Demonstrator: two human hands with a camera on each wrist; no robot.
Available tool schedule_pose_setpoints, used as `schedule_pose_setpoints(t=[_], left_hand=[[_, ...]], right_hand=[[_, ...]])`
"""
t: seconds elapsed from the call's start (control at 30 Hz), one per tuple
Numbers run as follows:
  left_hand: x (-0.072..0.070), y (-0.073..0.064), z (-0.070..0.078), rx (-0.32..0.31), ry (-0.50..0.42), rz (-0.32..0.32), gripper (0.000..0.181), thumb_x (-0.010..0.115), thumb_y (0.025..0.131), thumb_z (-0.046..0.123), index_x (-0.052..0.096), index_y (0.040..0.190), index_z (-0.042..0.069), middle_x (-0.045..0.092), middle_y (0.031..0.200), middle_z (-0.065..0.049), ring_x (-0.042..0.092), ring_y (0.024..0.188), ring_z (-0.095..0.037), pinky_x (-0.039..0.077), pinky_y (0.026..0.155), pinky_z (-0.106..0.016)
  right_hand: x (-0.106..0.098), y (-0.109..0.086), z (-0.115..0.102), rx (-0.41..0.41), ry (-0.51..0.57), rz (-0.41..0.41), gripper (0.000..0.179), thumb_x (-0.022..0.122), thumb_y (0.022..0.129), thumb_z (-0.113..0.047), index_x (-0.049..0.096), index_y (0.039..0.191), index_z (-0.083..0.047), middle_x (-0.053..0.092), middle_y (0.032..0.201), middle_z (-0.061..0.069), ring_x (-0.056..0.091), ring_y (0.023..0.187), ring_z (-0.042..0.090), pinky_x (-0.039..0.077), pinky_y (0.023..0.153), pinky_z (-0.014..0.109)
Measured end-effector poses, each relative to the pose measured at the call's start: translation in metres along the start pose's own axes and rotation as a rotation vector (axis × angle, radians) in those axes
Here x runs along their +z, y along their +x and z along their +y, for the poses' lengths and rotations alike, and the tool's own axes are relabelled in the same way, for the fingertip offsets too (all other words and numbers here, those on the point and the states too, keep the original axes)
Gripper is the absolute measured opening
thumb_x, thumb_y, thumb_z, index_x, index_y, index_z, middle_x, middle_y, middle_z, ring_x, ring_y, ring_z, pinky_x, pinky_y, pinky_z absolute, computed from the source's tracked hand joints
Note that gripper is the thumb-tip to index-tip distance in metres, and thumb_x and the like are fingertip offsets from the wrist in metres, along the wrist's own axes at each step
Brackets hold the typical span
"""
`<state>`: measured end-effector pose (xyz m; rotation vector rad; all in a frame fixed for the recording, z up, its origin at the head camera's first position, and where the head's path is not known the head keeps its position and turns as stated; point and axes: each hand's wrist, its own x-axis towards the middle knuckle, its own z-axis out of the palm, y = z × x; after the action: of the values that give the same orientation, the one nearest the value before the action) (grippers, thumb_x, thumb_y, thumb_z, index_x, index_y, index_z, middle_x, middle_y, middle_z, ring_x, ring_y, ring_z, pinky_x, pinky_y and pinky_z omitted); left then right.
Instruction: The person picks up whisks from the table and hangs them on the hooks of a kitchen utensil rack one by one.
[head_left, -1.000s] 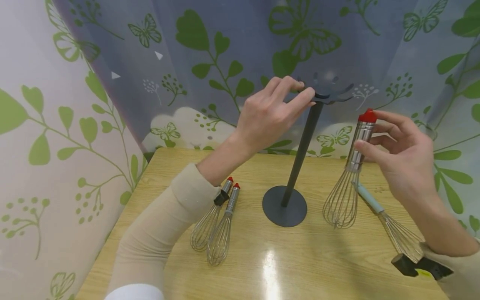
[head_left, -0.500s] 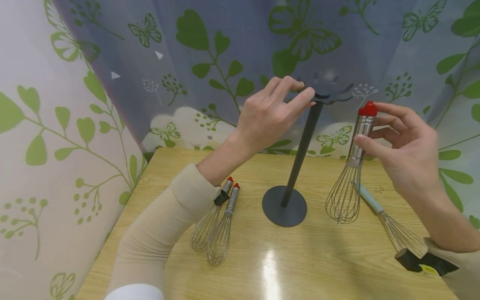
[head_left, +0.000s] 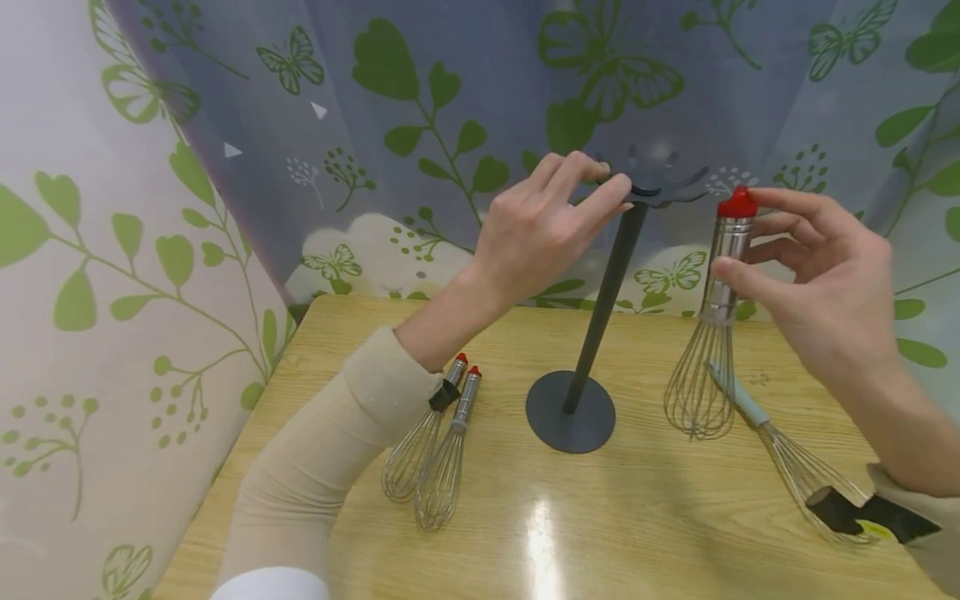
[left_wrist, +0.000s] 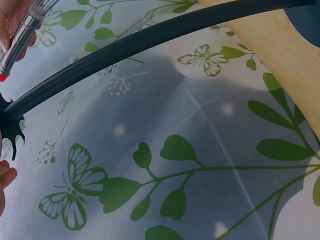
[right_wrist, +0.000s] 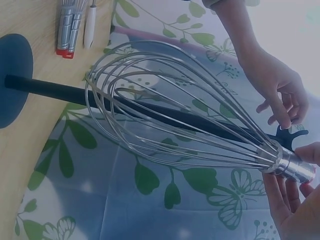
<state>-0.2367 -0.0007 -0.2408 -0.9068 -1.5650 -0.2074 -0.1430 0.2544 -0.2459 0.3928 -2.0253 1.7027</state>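
A tall black stand (head_left: 606, 300) rises from a round base, with curved hooks (head_left: 684, 192) at its top. My left hand (head_left: 536, 225) pinches one of those hooks between thumb and fingers; the exact contact is partly hidden. To the right of the stand, my right hand (head_left: 832, 279) grips a wire whisk (head_left: 729, 237) by its silver handle. The whisk hangs nearly upright in the air, red cap up and wires down. In the right wrist view its handle (right_wrist: 290, 167) lies between thumb and fingers, and the left hand (right_wrist: 280, 82) is at the stand's top.
Two red-capped whisks (head_left: 463, 408) lie side by side left of the base (head_left: 558, 433). A whisk with a pale blue handle (head_left: 742, 400) lies at right, partly behind the right wrist's camera. A white handle (right_wrist: 90, 25) shows in the right wrist view. Patterned curtains (head_left: 465, 75) border the wooden table (head_left: 645, 525).
My right hand has risen and shifted slightly to the right with the whisk, moving a little farther from the stand. The left hand has stayed at the hook.
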Motion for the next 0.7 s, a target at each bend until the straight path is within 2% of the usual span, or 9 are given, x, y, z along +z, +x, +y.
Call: schedule_pose_setpoints(t=[0.17, 0.3, 0.7], left_hand=[[0.0, 0.0, 0.0, -0.001, 0.005, -0.003, 0.023, 0.056, 0.111, 0.033, 0.073, 0.107, 0.019, 0.073, 0.103, -0.003, 0.072, 0.089, -0.018, 0.059, 0.061, -0.023], [0.0, 0.0, 0.0, -0.003, 0.003, -0.003, 0.022, 0.056, 0.111, 0.033, 0.073, 0.106, 0.018, 0.073, 0.102, -0.003, 0.072, 0.089, -0.019, 0.059, 0.061, -0.023], [-0.001, 0.0, 0.0, -0.007, -0.002, -0.02, 0.025, 0.055, 0.111, 0.034, 0.073, 0.107, 0.018, 0.073, 0.104, -0.004, 0.073, 0.089, -0.019, 0.059, 0.061, -0.023]], right_hand=[[-0.001, 0.002, -0.006, -0.007, -0.168, -0.005, 0.061, 0.078, 0.084, 0.014, 0.067, 0.14, -0.009, 0.07, 0.105, -0.006, 0.071, 0.084, 0.004, 0.055, 0.074, 0.01], [0.0, 0.003, -0.01, -0.014, -0.256, -0.015, 0.062, 0.079, 0.085, 0.011, 0.066, 0.141, -0.011, 0.07, 0.105, -0.007, 0.071, 0.084, 0.003, 0.055, 0.075, 0.009], [0.002, 0.007, -0.018, 0.013, -0.345, -0.051, 0.063, 0.081, 0.087, 0.005, 0.065, 0.144, -0.017, 0.069, 0.107, -0.011, 0.069, 0.085, 0.002, 0.052, 0.071, 0.01]])
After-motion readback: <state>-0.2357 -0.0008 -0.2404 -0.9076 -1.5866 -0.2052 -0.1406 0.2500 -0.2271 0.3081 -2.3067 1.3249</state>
